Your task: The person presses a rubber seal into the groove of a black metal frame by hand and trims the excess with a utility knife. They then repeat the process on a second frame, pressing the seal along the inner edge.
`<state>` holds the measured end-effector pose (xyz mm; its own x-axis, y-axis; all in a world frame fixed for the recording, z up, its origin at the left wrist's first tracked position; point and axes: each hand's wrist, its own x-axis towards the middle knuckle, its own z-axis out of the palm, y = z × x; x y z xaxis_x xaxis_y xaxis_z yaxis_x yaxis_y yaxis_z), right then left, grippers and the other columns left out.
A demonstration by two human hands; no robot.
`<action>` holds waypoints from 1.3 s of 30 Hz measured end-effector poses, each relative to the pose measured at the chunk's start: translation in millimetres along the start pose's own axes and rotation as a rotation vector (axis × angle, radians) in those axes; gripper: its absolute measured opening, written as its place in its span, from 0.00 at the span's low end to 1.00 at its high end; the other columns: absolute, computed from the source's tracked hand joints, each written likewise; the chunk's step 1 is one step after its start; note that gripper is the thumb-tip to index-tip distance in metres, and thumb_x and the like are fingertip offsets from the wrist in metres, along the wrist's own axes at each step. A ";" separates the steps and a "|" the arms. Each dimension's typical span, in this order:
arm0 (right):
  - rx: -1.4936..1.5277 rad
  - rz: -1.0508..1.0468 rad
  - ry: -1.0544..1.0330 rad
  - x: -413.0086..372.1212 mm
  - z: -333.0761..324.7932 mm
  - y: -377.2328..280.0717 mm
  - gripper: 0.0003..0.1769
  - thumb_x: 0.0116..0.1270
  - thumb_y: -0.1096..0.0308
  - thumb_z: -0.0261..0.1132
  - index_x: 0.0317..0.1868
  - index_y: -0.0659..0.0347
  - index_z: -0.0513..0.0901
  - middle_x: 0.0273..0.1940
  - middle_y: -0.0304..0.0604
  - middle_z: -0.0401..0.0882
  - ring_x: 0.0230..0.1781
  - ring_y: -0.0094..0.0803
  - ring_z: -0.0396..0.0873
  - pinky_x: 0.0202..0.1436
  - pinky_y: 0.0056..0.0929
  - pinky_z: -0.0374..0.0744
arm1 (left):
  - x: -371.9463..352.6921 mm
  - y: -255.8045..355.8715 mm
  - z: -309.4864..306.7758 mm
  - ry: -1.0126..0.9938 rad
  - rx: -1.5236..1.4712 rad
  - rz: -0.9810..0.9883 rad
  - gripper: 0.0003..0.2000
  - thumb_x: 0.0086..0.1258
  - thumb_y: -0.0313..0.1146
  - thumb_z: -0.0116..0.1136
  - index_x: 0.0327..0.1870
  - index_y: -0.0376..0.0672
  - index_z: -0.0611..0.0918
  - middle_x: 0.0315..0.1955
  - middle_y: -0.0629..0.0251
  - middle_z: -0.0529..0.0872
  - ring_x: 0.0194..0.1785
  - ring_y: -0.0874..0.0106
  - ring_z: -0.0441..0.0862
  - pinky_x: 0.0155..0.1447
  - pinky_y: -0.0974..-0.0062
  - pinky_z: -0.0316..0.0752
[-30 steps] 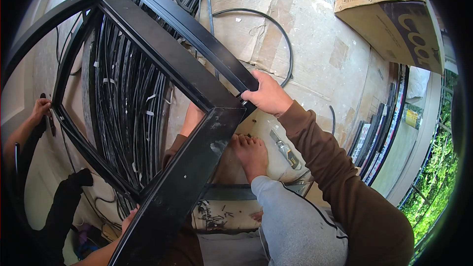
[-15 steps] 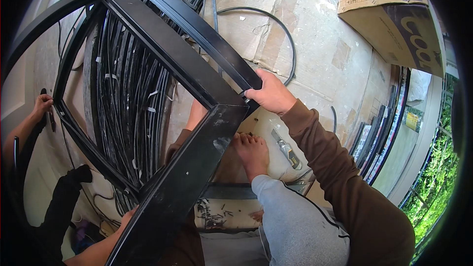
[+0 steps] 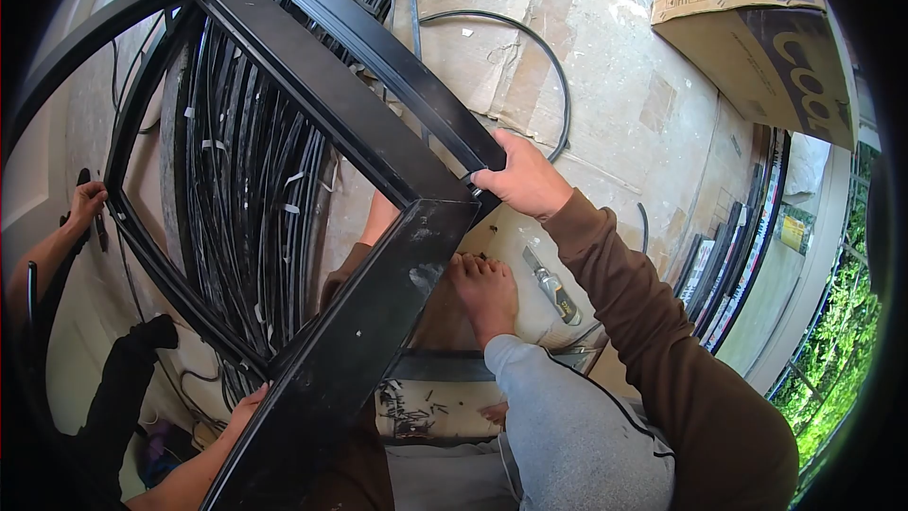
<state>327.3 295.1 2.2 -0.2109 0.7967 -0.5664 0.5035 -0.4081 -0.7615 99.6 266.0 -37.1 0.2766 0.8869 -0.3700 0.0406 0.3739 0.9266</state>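
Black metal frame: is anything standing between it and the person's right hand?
Nothing visible: the right hand grips the black metal frame directly, at the end of a rail. The utility knife lies apart from both, beside the bare foot.

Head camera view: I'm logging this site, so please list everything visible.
frame: at least one, black, left to centre
strips: many, black, behind frame
cord: one, black, upper centre
box: one, brown, upper right
knife: one, greyish, right of centre
bars: several, mostly black, right side
scraps: many, black, bottom centre
leaves: many, green, far right
other person's hands: two, bare, left
trousers: one pair, grey, lower centre
feet: two, bare, centre
right hand: one, bare, on frame
left arm: one, brown-sleeved, behind frame
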 end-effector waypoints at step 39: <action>0.173 0.049 0.035 -3.6 2.5 -11.9 0.22 0.58 0.72 0.68 0.51 0.74 0.77 0.37 0.52 0.84 0.38 0.34 0.83 0.45 0.31 0.79 | -6.4 4.6 -6.3 -0.094 0.013 -0.246 0.11 0.66 0.30 0.66 0.46 0.36 0.83 0.40 0.63 0.85 0.45 0.73 0.80 0.49 0.71 0.76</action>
<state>320.0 296.0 12.6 -0.1586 0.7875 -0.5955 0.3602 -0.5154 -0.7776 91.9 263.7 -30.8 0.3446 0.7404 -0.5771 0.1298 0.5712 0.8105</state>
